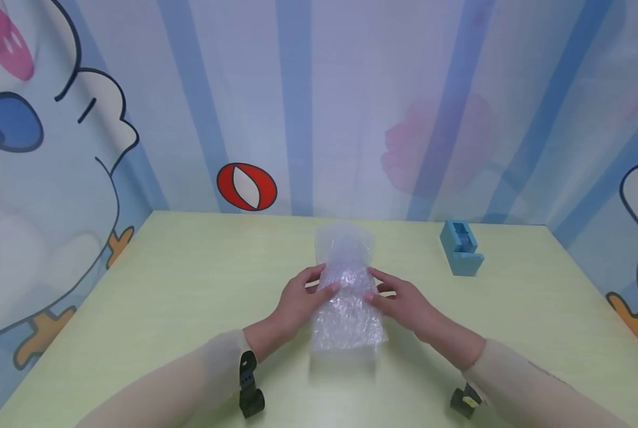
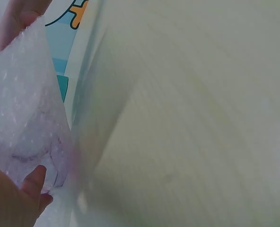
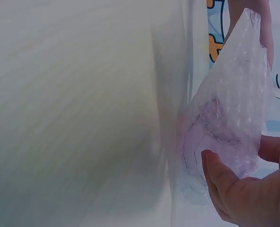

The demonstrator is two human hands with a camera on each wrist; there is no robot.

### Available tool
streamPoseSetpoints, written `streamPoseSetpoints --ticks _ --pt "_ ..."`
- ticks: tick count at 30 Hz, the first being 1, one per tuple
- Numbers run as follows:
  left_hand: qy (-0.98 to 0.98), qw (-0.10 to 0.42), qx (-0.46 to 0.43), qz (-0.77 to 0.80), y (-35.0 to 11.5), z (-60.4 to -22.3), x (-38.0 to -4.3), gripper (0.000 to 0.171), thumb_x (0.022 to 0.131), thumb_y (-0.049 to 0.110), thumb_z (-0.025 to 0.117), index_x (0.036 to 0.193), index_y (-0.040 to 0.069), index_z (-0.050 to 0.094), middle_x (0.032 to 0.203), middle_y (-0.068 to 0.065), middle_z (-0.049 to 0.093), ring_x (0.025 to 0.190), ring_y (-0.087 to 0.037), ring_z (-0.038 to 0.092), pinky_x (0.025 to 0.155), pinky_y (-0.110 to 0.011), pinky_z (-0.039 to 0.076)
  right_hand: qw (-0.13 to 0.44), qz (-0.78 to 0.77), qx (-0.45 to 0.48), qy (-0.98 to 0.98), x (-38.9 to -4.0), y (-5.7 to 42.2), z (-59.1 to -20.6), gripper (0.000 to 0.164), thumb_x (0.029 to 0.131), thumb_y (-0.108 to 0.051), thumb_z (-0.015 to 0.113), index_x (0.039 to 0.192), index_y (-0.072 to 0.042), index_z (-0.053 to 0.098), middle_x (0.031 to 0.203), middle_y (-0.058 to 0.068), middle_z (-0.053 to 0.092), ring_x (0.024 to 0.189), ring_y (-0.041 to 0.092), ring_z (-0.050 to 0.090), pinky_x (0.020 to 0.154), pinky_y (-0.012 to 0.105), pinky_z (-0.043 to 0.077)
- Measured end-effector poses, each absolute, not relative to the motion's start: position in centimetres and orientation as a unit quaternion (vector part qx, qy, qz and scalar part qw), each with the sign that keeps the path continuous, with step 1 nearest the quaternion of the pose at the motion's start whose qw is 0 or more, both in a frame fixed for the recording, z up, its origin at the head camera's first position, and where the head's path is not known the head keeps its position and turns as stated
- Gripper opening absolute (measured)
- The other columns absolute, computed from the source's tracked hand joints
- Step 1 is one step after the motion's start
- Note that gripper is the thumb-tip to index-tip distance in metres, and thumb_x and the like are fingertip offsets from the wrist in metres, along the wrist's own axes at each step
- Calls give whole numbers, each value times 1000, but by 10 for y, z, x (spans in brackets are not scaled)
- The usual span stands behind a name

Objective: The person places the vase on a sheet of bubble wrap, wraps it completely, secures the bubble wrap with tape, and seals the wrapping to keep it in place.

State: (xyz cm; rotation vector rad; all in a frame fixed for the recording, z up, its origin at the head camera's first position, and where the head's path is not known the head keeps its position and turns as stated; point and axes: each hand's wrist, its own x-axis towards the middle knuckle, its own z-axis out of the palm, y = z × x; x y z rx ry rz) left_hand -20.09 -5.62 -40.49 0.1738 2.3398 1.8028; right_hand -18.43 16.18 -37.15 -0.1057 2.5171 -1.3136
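A bubble wrap pouch (image 1: 349, 324) stands between both hands over the middle of the table, its near edge casting a faint shadow. My left hand (image 1: 299, 297) holds its left side, the thumb on the near face and the fingers at the edge. On the opposite side my right hand (image 1: 408, 304) grips it in the same way. In the left wrist view the bubble wrap (image 2: 24, 99) shows a pale purplish, rounded form through its lower part. The right wrist view gives the same tint behind the wrap (image 3: 237, 87); what lies inside is blurred.
A blue tape dispenser (image 1: 460, 252) stands at the back right of the pale yellow table (image 1: 207, 261). Behind the table hangs a striped blue cartoon backdrop (image 1: 346, 107), which also covers both sides. Each wrist carries a black strapped camera (image 1: 251, 389).
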Motion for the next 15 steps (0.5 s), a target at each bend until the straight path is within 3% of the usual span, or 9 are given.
streamPoseSetpoints --ticks 15 --pt "786 101 56 608 -49 -405 -234 66 99 34 68 155 10 43 157 -16 48 141 -38 54 108 -49 52 154 -462 -23 873 -210 166 -374 68 103 -29 60 162 -14 30 151 30 46 127 41 60 105 49 55"
